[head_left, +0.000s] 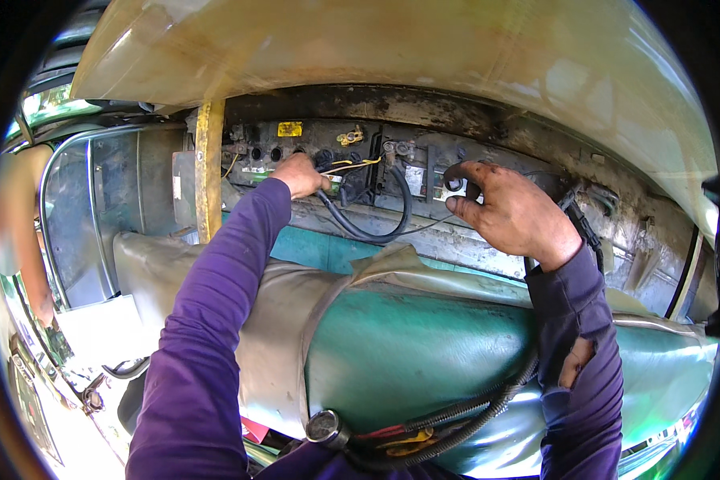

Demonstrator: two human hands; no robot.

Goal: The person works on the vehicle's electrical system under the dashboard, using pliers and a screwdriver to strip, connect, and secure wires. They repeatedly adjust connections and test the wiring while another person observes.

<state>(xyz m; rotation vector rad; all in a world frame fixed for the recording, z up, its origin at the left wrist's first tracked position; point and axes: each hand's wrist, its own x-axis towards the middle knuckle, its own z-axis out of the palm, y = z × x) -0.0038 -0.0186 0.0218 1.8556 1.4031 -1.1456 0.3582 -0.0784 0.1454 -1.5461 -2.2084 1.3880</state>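
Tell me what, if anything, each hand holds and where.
Left hand: perhaps the cable, by its left part, but the grip is hidden. Right hand: cannot tell.

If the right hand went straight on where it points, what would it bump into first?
Most likely the black battery just ahead of the right hand; the exact gap is unclear.

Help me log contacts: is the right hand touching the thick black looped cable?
Apart. The head view shows a plain gap between the right hand and the thick black cable, looped to its left.
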